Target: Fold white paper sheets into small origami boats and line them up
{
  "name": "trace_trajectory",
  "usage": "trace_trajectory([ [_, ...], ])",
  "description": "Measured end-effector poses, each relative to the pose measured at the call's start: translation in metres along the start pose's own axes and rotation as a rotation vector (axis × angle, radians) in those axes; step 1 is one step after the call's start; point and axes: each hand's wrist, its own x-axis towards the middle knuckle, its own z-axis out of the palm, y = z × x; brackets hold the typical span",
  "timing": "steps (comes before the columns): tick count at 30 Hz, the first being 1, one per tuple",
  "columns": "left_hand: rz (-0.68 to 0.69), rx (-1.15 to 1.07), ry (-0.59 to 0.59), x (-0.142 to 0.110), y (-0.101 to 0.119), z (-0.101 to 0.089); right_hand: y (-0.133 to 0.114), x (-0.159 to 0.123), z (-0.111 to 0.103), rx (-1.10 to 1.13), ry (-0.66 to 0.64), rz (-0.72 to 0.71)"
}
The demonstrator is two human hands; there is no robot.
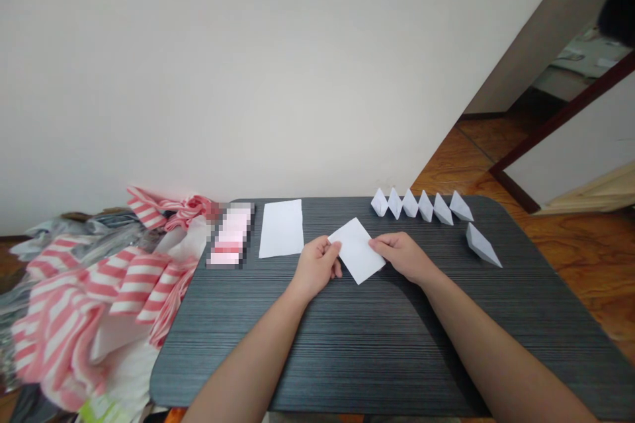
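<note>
A square of white paper (357, 251), turned cornerwise, is held between both hands above the dark table. My left hand (318, 264) pinches its left corner between thumb and fingers. At the opposite corner, my right hand (403, 256) grips the paper the same way. The sheet looks flat, with no clear fold that I can make out. Just left of my left hand lies a stack or sheet of white paper (282, 228). Beyond my right hand, several folded white paper boats (409, 203) stand in a row, and one more paper boat (482, 246) sits apart, nearer me.
The dark table (347, 357) has rounded corners and stands against a pale wall (278, 65). A pixelated, phone-like object (231, 235) lies near its left edge. Red-and-white striped cloth (64, 317) is heaped left of the table. Wooden floor (456, 151) and a doorway are at the right.
</note>
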Motion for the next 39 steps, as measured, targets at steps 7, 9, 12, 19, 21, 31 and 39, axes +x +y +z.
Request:
trace_trajectory([
  [7,0.012,-0.04,0.03,-0.002,-0.003,-0.002,-0.002,-0.001,0.001,-0.074,-0.015,-0.028],
  [9,0.021,-0.054,0.042,-0.002,-0.003,-0.003,-0.001,0.0,0.003,-0.065,-0.018,-0.024],
  [12,0.019,-0.072,0.061,-0.002,-0.002,-0.006,0.001,0.002,0.005,-0.028,-0.08,-0.004],
  [19,0.062,-0.011,0.091,-0.006,-0.003,-0.008,0.004,0.002,0.007,-0.025,-0.094,0.013],
  [21,0.064,-0.008,0.116,-0.006,-0.003,-0.011,0.005,0.003,0.006,-0.009,-0.1,0.011],
  [31,0.038,-0.05,0.164,0.0,-0.004,-0.015,0.002,0.002,0.005,-0.055,-0.032,-0.032],
  [39,0.056,0.017,0.144,-0.001,-0.004,-0.013,0.001,-0.001,0.003,-0.041,-0.056,-0.032],
])
